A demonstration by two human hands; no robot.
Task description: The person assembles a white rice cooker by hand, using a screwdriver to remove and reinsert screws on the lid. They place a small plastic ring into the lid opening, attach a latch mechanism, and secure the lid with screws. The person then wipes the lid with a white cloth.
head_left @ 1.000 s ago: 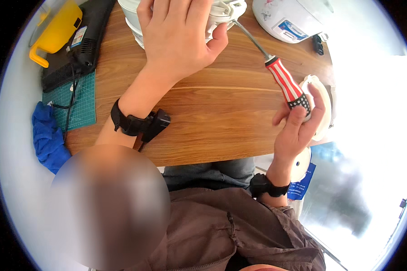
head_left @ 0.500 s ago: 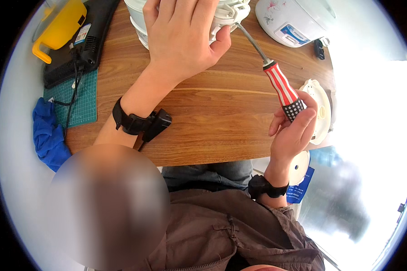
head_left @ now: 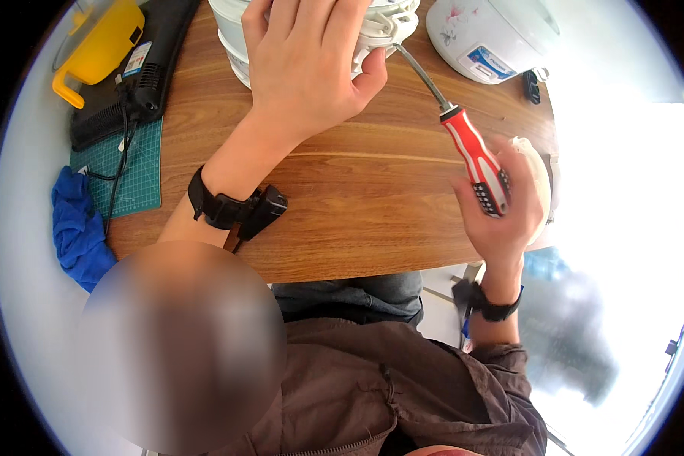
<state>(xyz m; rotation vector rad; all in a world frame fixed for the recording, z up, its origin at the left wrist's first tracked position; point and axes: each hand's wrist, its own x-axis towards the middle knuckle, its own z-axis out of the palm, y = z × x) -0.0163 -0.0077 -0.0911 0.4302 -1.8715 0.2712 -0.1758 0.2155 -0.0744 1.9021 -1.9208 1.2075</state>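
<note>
In the head view, the person's right hand is holding a screwdriver by the rear of its thick red-and-white handle, with the fingers curling loosely around it and the thumb lying along the opposite side. The screwdriver is slanting away from the palm over the wooden surface, and its slim metal shaft is reaching the lower edge of a pale hinge-like fitting on the white appliance. Whether the tip is sitting in a recess there is too small to tell.

The left hand is lying over the white appliance, its fingers partly spread and its thumb standing out near the fitting. The picture is cutting off its fingertips, so one cannot tell whether they are gripping or only bracing.

The screwdriver is looking fairly light and quite rigid; its thick handle is offering the surest hold, while the smooth shaft would probably be turning in the fingers. The white appliance is appearing bulky, hard-shelled and perhaps slippery, so its broad body is seeming a better place for a steadying palm than the thin fitting, which may be brittle. A floral-printed pot is standing beside it.
</note>
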